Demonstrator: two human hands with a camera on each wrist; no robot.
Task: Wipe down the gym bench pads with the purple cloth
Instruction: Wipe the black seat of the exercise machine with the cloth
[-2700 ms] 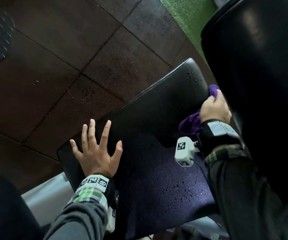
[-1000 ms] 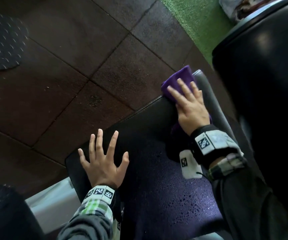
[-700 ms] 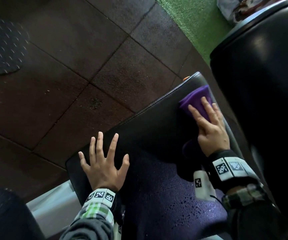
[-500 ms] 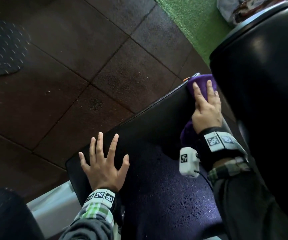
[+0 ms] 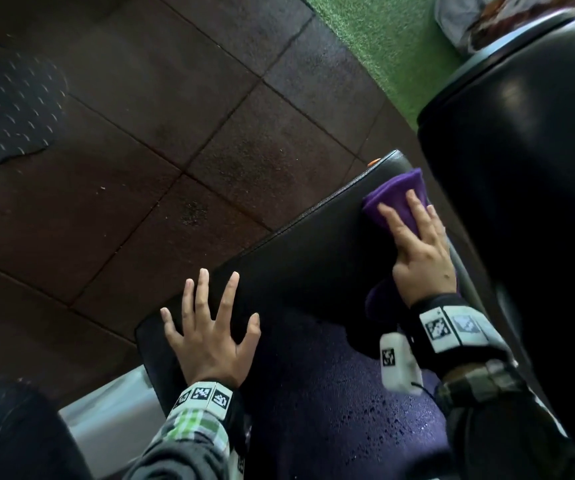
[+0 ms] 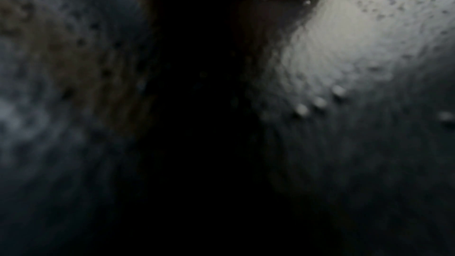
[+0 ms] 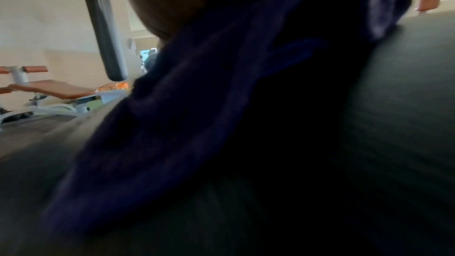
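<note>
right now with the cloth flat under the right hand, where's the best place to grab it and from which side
Probably the bunched tail of the cloth trailing out by the wrist, near: it stands up in folds, so fingers can pinch it from above on the near side. The far part lies flat on the pad under the straight fingers of the right hand, with little to catch.

Cloth (image 5: 395, 199) on seat pad's (image 5: 307, 258) far end, seemingly beside backrest (image 5: 521, 168).

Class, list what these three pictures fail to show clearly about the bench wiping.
- Head view: seat pad under the purple cloth, covered by right hand.
- Left wrist view: left hand fingers, dark and blurred against the pad.
- Right wrist view: right fingers, hidden behind blurred cloth.
</note>
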